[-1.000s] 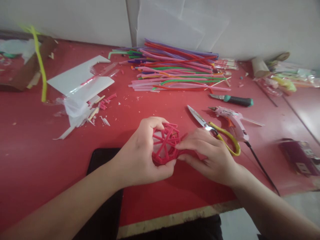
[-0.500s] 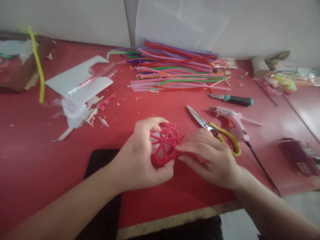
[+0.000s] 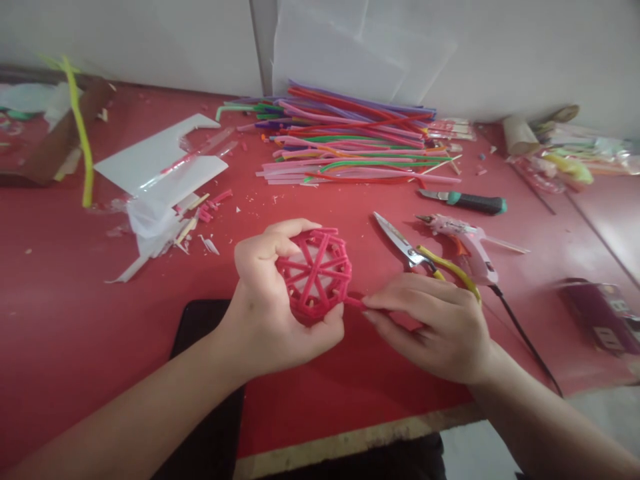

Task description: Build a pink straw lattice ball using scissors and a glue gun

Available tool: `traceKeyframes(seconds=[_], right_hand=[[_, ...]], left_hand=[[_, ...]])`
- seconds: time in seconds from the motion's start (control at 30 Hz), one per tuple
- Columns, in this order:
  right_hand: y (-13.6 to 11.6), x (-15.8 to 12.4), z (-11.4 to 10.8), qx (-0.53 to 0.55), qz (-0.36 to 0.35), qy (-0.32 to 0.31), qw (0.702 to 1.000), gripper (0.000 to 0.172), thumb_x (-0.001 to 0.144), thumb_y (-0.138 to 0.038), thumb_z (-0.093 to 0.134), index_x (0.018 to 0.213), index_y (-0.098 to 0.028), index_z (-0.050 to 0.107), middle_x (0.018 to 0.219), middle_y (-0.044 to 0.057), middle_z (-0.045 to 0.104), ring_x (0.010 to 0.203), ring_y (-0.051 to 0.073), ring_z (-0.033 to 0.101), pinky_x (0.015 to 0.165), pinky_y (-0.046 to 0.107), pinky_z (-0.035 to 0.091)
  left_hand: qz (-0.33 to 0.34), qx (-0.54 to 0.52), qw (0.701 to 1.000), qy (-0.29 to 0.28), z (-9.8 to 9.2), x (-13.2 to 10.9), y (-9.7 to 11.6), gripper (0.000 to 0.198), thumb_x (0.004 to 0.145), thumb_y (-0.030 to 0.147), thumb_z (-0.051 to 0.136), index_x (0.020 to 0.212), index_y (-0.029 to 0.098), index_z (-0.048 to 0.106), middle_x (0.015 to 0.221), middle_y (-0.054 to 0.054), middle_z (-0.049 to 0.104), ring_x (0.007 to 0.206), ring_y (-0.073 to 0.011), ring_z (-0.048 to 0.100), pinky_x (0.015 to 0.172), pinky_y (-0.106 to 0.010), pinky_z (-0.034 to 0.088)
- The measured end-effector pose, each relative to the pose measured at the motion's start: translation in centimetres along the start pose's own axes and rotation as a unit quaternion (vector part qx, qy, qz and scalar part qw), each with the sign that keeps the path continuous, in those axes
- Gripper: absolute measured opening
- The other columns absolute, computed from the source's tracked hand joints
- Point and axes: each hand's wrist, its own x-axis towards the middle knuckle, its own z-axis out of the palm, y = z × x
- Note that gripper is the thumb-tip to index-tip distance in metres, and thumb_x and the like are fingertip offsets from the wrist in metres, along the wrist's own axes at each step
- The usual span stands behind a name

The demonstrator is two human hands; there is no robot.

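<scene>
My left hand (image 3: 273,300) is closed around a round red frame (image 3: 316,272) with crossed spokes and a pale base showing between them. The fuzzy red strips look like pipe cleaners. One red pipe cleaner (image 3: 354,303) runs out from the frame's lower right side. My right hand (image 3: 430,327) pinches it between thumb and forefinger; the far end is hidden by the hand. Just beyond that hand lie scissors (image 3: 400,239) with yellow handles, partly covered by it.
Behind the scissors are a pink glue gun (image 3: 465,243) with a black cord and a utility knife (image 3: 470,200). Several coloured pipe cleaners (image 3: 350,133) lie piled at the back. White card (image 3: 155,150) and scraps lie left, a black flat object (image 3: 200,333) under my left forearm, a purple box (image 3: 600,317) right.
The red frame has moved slightly left and turned its spoked face more toward me. My right hand has shifted a little right and down, so more of the pipe cleaner shows.
</scene>
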Motion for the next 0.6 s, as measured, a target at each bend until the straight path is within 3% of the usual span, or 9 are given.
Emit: traceKeyframes(seconds=[0.2, 0.43, 0.53, 0.6], right_hand=[[0.1, -0.1, -0.1, 0.030, -0.033, -0.034, 0.998, 0.011, 0.089, -0.012, 0.065, 0.099, -0.017, 0.067, 0.077, 0.003, 0.073, 0.068, 0.013, 0.068, 0.065, 0.025, 0.056], [0.0, -0.2, 0.0, 0.061, -0.033, -0.047, 0.997, 0.010, 0.090, -0.015, 0.066, 0.100, -0.014, 0.069, 0.079, 0.004, 0.073, 0.069, 0.012, 0.068, 0.066, 0.023, 0.056], [0.8, 0.0, -1.2, 0.032, 0.027, -0.037, 0.998, 0.009, 0.093, -0.021, 0.062, 0.094, -0.019, 0.071, 0.082, 0.003, 0.076, 0.073, 0.012, 0.070, 0.068, 0.023, 0.055], [2.1, 0.0, -2.7, -0.041, 0.143, 0.037, 0.988, 0.015, 0.093, -0.026, 0.059, 0.086, -0.021, 0.072, 0.081, 0.002, 0.076, 0.075, 0.013, 0.070, 0.069, 0.025, 0.053]], left_hand=[[0.000, 0.001, 1.000, 0.013, 0.0, 0.2, 0.1, 0.068, 0.062, 0.016, 0.076, 0.114, 0.029, 0.033, 0.128, -0.013, 0.048, 0.106, -0.0298, 0.064, 0.082, -0.054, 0.060], [0.001, -0.017, 1.000, 0.021, 0.1, 0.2, 0.0, 0.066, 0.062, 0.017, 0.076, 0.112, 0.028, 0.034, 0.130, -0.013, 0.049, 0.113, -0.0319, 0.061, 0.088, -0.055, 0.058], [-0.018, -0.021, 0.999, 0.024, 0.1, 0.1, -0.2, 0.065, 0.062, 0.018, 0.076, 0.112, 0.028, 0.035, 0.130, -0.014, 0.049, 0.115, -0.0347, 0.061, 0.088, -0.057, 0.057], [-0.015, -0.027, 0.999, 0.023, 0.0, 0.0, -0.2, 0.066, 0.061, 0.017, 0.076, 0.112, 0.028, 0.035, 0.130, -0.015, 0.049, 0.114, -0.0347, 0.061, 0.085, -0.056, 0.058]])
